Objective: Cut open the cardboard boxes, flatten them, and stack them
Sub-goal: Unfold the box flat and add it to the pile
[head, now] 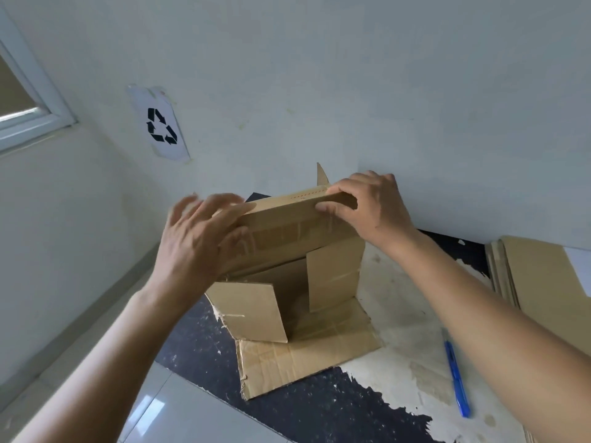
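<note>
My right hand [367, 209] pinches the top edge of the creased cardboard box [300, 282] standing open-flapped at centre, my left hand [198, 235] pressing straight-fingered on its 10 o'clock corner, the flattened stack [537, 276] at 3 o'clock.

The cardboard box [297, 238] is matt brown corrugated board, creased. Its lower flap has ragged torn edges, and a band of shiny clear tape crosses its upper panel. Under the box lies a dull, speckled black mat [198, 343], its coating flaked away right of the box to a rough, pale, stained layer. Right of the box, the knife [455, 375] is glossy blue plastic and the flattened stack [537, 282] is smooth matt cardboard. Below-left of the box, the floor tiles [166, 410] are glossy white.
</note>
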